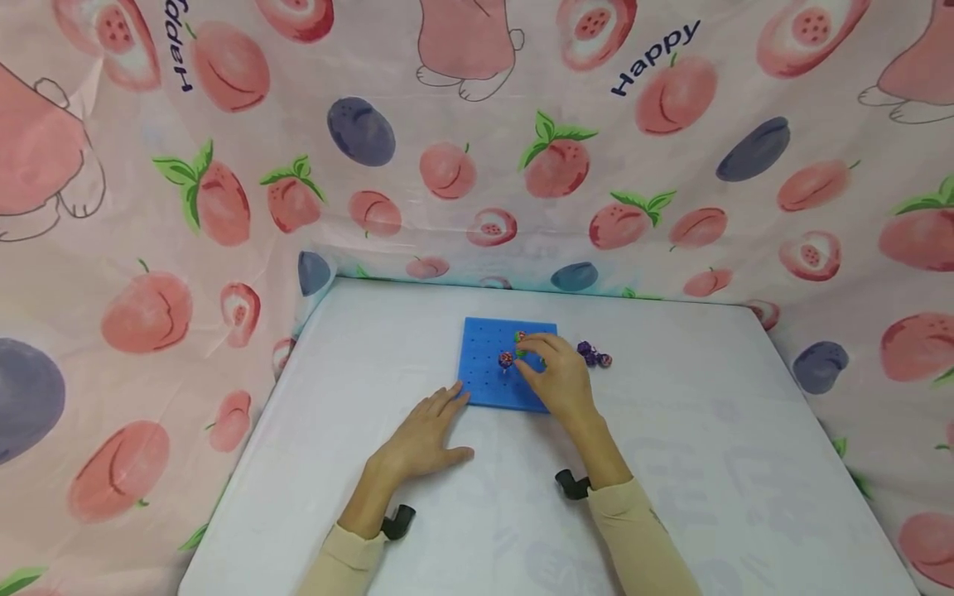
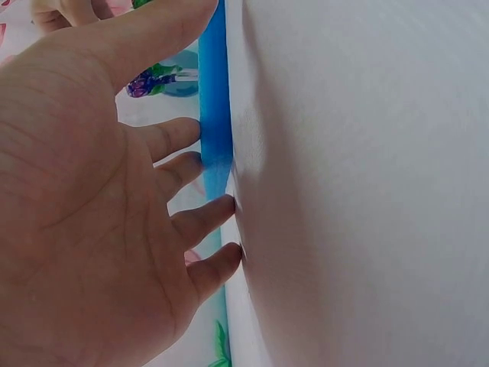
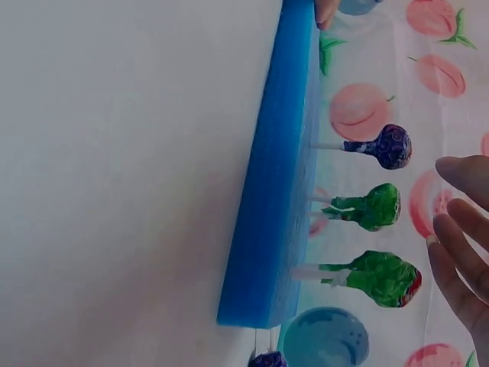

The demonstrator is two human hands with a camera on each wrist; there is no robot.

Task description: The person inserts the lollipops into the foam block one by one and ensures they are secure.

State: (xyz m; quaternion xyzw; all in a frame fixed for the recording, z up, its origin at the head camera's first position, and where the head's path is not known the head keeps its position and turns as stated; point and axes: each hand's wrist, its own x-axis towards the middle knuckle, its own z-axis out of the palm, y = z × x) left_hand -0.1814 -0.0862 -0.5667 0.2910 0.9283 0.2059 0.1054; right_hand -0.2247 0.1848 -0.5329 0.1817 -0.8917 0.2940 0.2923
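A blue board [image 1: 483,393] with rows of small holes lies flat on the white table. My left hand [image 1: 417,439] rests at its near left corner, fingers straight and spread, fingertips touching the edge. Above the board is my right hand [image 1: 562,377], fingers bent and apart with nothing between them. In the right wrist view its fingertips [image 3: 451,222] are beside the lollipop heads with a gap. A purple lollipop [image 3: 393,147] and green lollipops, one in front [image 3: 382,279] and one behind [image 3: 382,206], stand upright by their sticks in the board. The right hand partly hides some in the head view.
Several purple-wrapped lollipops [image 1: 589,354] lie in a cluster on the table [image 1: 671,397], just right of the board. A cloth [image 1: 522,232] printed with peaches hangs behind the table and along its sides.
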